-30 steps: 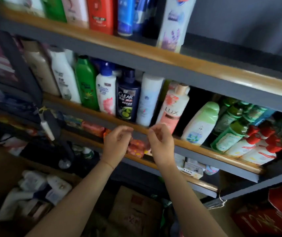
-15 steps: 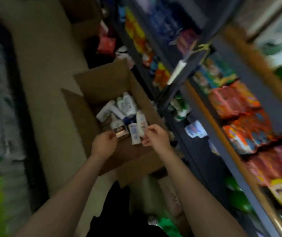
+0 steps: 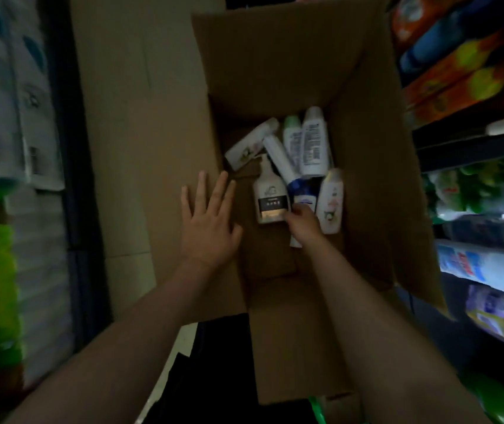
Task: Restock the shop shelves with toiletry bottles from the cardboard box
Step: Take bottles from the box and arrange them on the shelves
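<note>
Hands dropped from shelf into cardboard box; left hand spread flat on flap, right hand curling among bottles, grip unclear. Pick step; next: secure one, lift

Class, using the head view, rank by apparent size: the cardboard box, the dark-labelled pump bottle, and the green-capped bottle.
1. cardboard box, far the largest.
2. dark-labelled pump bottle.
3. green-capped bottle, partly covered by a neighbouring bottle and lying farther away, so second and third are uncertain.

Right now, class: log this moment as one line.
stage: picking | right hand: in cardboard box, at blue-capped bottle | left hand: open, on box flap
</note>
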